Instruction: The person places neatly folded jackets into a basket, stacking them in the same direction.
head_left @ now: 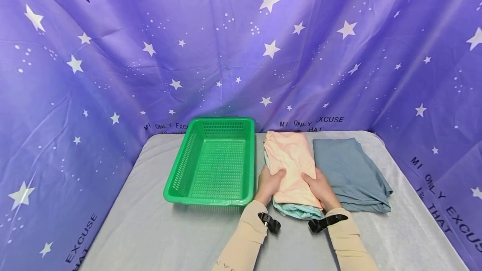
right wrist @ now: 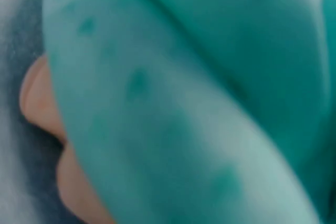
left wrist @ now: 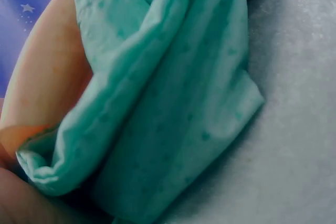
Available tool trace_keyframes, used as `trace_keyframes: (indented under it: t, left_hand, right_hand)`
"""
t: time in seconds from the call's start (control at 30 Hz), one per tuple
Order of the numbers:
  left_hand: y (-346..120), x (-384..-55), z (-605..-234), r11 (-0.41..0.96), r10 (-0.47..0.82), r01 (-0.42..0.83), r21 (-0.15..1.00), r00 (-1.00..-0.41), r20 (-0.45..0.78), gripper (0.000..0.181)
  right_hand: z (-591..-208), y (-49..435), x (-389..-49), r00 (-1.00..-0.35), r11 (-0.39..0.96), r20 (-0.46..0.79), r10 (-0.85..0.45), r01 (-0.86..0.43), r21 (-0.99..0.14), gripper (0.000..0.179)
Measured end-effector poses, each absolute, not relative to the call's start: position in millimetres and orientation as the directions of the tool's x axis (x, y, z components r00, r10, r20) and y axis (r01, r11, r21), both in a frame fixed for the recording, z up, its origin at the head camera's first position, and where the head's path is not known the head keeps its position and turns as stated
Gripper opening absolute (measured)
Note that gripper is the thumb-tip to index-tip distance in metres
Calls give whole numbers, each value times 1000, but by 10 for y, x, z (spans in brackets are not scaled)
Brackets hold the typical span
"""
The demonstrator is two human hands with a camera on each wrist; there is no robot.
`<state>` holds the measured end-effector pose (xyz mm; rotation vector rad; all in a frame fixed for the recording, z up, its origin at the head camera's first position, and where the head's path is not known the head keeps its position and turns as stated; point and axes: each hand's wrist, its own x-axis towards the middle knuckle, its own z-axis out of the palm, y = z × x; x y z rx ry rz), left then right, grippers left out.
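Underneath, both hands' [head_left: 268, 185] fingertips vanish beneath the folded stack [head_left: 291, 166].

1 green basket [head_left: 211, 164], 3 folded cloths: peach [head_left: 291, 166], teal [head_left: 297, 211], grey-blue [head_left: 350, 172].

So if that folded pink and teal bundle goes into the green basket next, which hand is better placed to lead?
Probably the left hand: it grips the pink and teal bundle on the side next to the green basket. The right hand holds the far side.
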<state>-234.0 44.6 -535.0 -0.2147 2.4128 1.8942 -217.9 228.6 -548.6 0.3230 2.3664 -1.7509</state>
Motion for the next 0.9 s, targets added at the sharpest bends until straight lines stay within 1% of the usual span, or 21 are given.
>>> trace_keyframes:
  t: [0.17, 0.33, 0.43, 0.5, 0.6, 0.73, 0.8, 0.9]
  left_hand:
    - [439, -2318, -5344, 236, -66, -138, 962, -990, -126, 72]
    - [434, -2323, -5381, 178, -66, -188, 966, -982, -179, 88]
    - [440, -2332, -5401, 132, -64, -210, 969, -977, -203, 90]
    - [443, -2331, -5411, 110, -58, -215, 970, -976, -209, 88]
    - [444, -2324, -5425, 76, -42, -213, 974, -977, -211, 79]
    - [440, -2312, -5439, 25, -9, -190, 981, -982, -190, 61]
    - [440, -2310, -5442, 7, 6, -181, 983, -983, -181, 55]
    - [440, -2318, -5443, -19, 34, -186, 982, -982, -185, 56]
  right_hand:
    - [-5488, 2282, -2163, -960, 282, -271, 66, 278, -918, 75]
    - [-5493, 2281, -2148, -963, 293, -263, 60, 269, -918, 74]
    - [-5489, 2270, -2143, -963, 300, -262, 64, 269, -915, 73]
    - [-5489, 2263, -2137, -962, 299, -264, 65, 271, -915, 74]
    - [-5490, 2254, -2130, -963, 283, -262, 62, 268, -921, 74]
    - [-5481, 2252, -2122, -966, 259, -253, 57, 259, -931, 75]
    - [-5471, 2252, -2121, -966, 244, -253, 59, 259, -935, 76]
    - [-5455, 2250, -2124, -968, 231, -244, 63, 252, -940, 77]
